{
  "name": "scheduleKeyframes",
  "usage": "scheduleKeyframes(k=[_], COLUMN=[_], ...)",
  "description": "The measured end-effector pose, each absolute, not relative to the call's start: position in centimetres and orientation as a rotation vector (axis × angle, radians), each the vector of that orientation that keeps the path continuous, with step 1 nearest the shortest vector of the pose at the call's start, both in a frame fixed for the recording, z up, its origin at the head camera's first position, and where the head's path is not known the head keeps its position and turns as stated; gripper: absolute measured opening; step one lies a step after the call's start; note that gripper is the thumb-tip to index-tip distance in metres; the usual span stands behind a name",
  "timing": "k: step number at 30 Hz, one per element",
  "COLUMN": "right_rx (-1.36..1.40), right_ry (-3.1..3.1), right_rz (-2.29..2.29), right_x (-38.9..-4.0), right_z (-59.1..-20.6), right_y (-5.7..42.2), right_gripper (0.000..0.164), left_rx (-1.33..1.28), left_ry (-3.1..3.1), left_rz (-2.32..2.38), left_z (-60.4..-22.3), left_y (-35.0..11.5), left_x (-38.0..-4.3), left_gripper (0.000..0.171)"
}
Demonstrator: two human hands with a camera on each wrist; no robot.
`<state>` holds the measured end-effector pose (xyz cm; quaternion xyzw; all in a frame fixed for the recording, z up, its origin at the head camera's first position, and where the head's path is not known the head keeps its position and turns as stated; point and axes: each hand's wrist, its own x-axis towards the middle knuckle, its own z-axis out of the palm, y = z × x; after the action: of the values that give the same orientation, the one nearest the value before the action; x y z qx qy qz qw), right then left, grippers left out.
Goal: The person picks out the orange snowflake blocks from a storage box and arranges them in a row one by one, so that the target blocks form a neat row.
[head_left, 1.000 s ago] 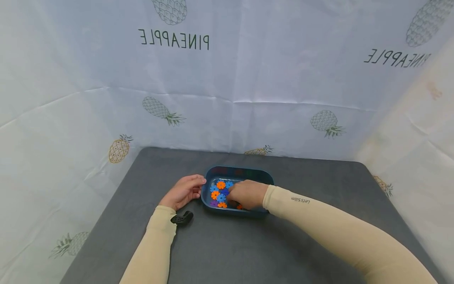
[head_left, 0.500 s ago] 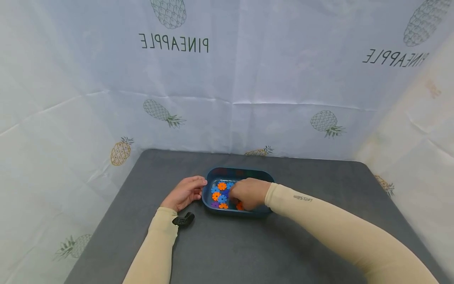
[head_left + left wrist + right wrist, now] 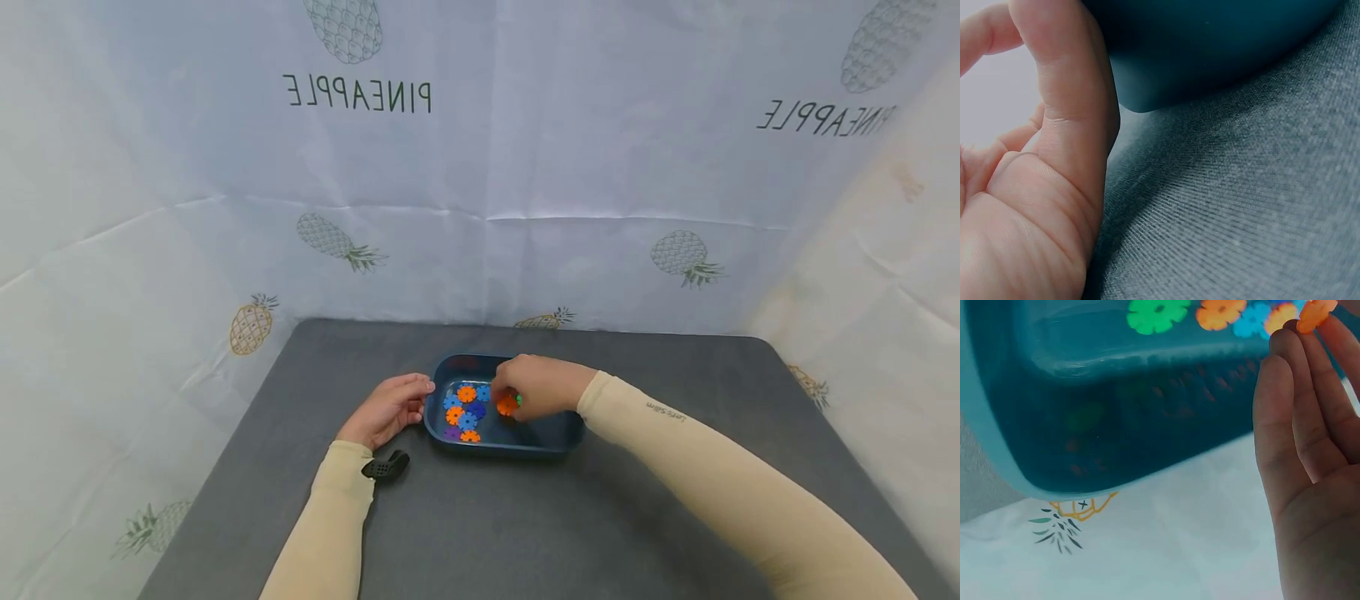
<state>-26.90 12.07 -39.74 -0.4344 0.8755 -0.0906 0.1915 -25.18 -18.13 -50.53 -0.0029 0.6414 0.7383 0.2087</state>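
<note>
From my remote seat, the relation I watch is between the right hand [image 3: 536,387] and the blue tray [image 3: 498,449]. That hand pinches an orange disc [image 3: 507,406] at its fingertips, over the tray's middle. The loose cluster lies left of the grip, toward the tray's left end: a purple disc [image 3: 452,433], a dark blue disc [image 3: 477,409] and several orange and light blue ones. A green disc [image 3: 1159,314] sits on the tray's floor, just right of the held piece. The discs are round, so I read no long axis in them; the tray's runs left to right. The left hand [image 3: 388,408] is nearer the cluster, its fingers loosely bent at the tray's left end; I cannot tell whether they grip the rim or merely touch it.

The discs look like thin plastic, notched like flowers. The tray is smooth and slightly glossy, with rounded corners. Under it, the grey tabletop [image 3: 465,533] has a fine woven texture; behind it hangs creased pineapple-print cloth [image 3: 585,167].
</note>
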Motion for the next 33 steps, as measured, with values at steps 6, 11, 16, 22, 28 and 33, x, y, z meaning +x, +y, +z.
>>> scheduleKeyframes(k=[6,11,16,22,28,33], right_rx=[-1.161,-1.057,-0.944,-0.786,-0.613,-0.491], right_ry=[2.475,2.500,2.519,2.563,2.637,2.722], right_rz=[-0.450,-0.605,-0.823,-1.075,-1.269,-1.304], right_x=[-27.0,-26.7,-26.6,-26.2,-24.6,-23.9], right_z=[-39.5,-39.4,-39.7,-41.1,-42.7,-44.3], right_y=[13.7,15.4,17.3,20.4,24.2,27.1], right_gripper=[0.031,0.032,0.033,0.038,0.039,0.039], left_rx=[-0.010,-0.019,-0.004,-0.013,-0.011,-0.001], left_ry=[1.780,1.772,1.767,1.774,1.762,1.783], left_rz=[2.064,2.055,2.059,2.053,2.052,2.044], left_z=[-50.8,-51.0,-50.9,-50.7,-50.7,-50.7], left_y=[-18.1,-17.9,-17.9,-17.9,-17.7,-17.8], left_x=[-25.1,-24.9,-25.0,-25.1,-25.1,-25.0], left_gripper=[0.021,0.020,0.020,0.024,0.024,0.020])
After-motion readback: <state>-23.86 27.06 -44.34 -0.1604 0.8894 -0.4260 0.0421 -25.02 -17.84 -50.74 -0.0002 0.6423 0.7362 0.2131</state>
